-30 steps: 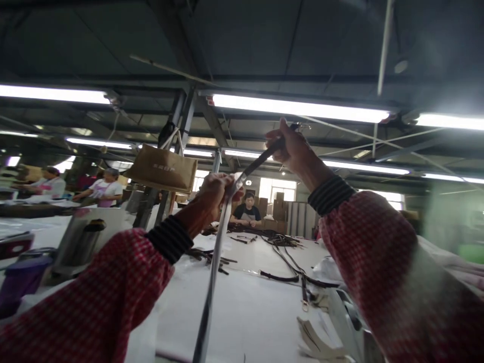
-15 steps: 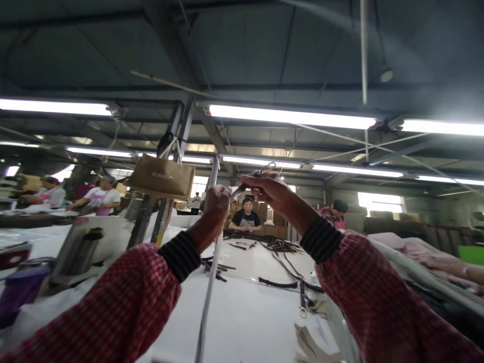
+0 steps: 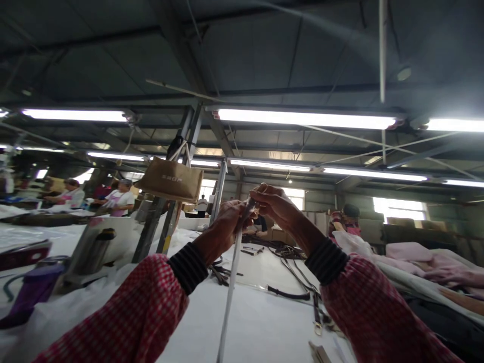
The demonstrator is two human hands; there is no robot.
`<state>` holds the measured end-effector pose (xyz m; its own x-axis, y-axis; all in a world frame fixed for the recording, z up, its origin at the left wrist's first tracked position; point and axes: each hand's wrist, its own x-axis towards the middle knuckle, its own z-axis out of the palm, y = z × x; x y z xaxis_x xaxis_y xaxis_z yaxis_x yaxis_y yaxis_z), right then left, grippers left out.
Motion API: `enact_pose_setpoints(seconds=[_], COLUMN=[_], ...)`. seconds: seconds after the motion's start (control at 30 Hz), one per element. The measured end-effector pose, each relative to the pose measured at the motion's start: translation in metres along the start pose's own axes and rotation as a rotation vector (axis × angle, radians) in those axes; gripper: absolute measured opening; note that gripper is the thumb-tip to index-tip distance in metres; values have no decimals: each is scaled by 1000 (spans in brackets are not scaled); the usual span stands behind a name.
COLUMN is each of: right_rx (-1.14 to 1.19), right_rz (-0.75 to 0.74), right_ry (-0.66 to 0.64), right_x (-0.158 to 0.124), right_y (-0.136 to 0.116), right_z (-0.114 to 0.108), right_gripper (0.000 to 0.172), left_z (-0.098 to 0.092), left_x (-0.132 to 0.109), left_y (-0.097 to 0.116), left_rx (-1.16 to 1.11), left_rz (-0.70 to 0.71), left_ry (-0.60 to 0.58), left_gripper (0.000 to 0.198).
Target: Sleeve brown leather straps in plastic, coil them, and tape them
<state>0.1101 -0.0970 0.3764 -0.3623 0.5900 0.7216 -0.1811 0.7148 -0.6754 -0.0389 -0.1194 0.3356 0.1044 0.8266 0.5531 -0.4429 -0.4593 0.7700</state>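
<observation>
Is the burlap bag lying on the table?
No, the bag hangs by its handles from a metal post, above the table.

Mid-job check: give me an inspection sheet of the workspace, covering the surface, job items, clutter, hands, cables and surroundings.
Surface: white-covered work table.
Job items: pale narrow strap, hanging down from both hands.
Clutter: dark straps and a metal clasp on the table; steel flask and purple cup further left.
Hands: left hand and right hand raised close together, both at the strap's upper end.
Cables: thin wires strung under the roof.
Surroundings: burlap tote hanging by a steel post; a co-worker stands at the left.
</observation>
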Motion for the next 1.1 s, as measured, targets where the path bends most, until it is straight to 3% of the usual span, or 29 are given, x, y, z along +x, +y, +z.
enact_pose_setpoints(seconds=[0.17,0.27,0.37,0.47,0.53,0.6,0.73,0.87,0.97,1.1], right_rx=[1,41,224,366,400,398,163,-252,-459,-477], right_rz=[52,52,95,216,284,324,377,412,411,498], right_ry=[14,59,61,-69,-160,-159,-28,-68,-96,-130], right_x=[-10,-22,-45,-79,-104,-125,-154,-174,-187,-199], right_y=[12,17,32,55,70,81,89,90,94,105], right_z=[-8,-4,16,44,58,62,44,21,15,15], right_gripper=[38,37,38,39,36,35,45,50,48,40], left_z=[-6,-6,-1,2,-1,-11,-46,-83,-98,-107], left_x=[-16,-22,-23,-24,-28,-37,-60,-80,-93,-109], left_y=[-13,-19,-20,-15,-13,-12,-20,-38,-48,-53], left_rx=[-4,33,41,-30,-77,-61,155,348,385,313], left_rz=[-65,0,106,192,180,131,124,16,-101,-163], left_ry=[-173,-242,-161,-62,-49,-70,-49,-17,-22,-63], left_gripper=[27,32,33,23,16,14,20,24,34,38])
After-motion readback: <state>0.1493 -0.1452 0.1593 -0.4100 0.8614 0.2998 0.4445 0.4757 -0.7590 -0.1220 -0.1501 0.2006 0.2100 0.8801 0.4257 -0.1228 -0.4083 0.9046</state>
